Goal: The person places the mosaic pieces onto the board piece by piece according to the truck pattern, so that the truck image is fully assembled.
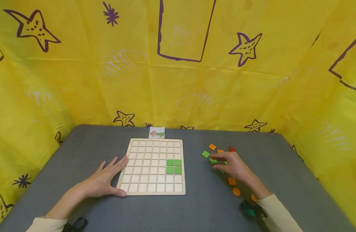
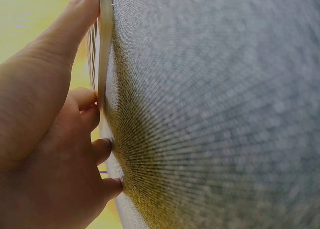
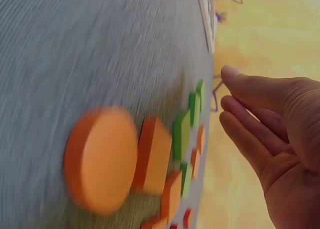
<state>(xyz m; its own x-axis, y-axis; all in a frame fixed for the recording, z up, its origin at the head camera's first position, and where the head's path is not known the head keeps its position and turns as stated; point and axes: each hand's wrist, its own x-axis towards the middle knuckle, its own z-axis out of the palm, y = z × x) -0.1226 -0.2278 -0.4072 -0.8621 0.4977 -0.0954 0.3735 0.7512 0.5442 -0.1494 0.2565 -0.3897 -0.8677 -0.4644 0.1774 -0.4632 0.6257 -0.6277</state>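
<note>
A wooden grid board (image 1: 151, 193) lies flat on the table in the head view. Several green square tiles (image 1: 173, 166) sit in its cells at the right side, forming a block. My left hand (image 1: 101, 182) rests at the board's left edge, fingers spread; the left wrist view shows its thumb and a finger against the board's rim (image 2: 105, 44). Over the loose pieces on the right hovers my right hand (image 1: 237, 167), thumb and fingers apart. Nothing shows between its fingers in the right wrist view. Below it are a green tile (image 1: 213, 161) and another green tile (image 1: 205, 154).
A small printed card (image 1: 156, 132) lies behind the board's far edge. Around the right hand are an orange square (image 1: 231, 181), an orange disc (image 1: 236, 192), a red piece (image 1: 231, 149) and more loose pieces. A yellow patterned cloth (image 1: 166, 80) hangs behind the grey table (image 1: 195, 212).
</note>
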